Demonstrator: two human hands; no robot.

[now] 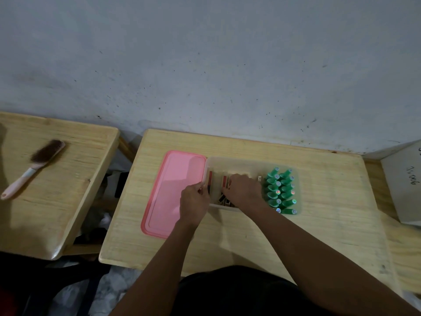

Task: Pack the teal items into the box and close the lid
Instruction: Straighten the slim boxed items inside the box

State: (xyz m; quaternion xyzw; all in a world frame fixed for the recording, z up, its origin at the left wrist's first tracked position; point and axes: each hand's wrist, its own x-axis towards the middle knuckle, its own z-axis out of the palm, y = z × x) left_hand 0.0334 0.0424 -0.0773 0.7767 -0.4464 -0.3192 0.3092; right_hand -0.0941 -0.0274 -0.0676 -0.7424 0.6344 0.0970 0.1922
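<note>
A translucent white box point(250, 161) stands on the wooden table. Several teal tubes point(281, 190) stand upright in two rows at its right end. Red and black small boxes point(224, 182) fill its left part. The pink lid point(175, 190) lies flat on the table, touching the box's left side. My left hand point(193, 204) is at the box's left wall, its fingers curled over the rim by a red and black piece. My right hand point(245, 190) reaches into the middle of the box, fingers curled down among the red and black boxes. What it holds is hidden.
A second wooden table point(57, 201) stands to the left with a pink-handled brush point(34, 167) on it. A grey-white board point(405, 179) leans at the right edge. A grey wall point(205, 65) rises just behind the tables. A dark gap with clutter separates the tables.
</note>
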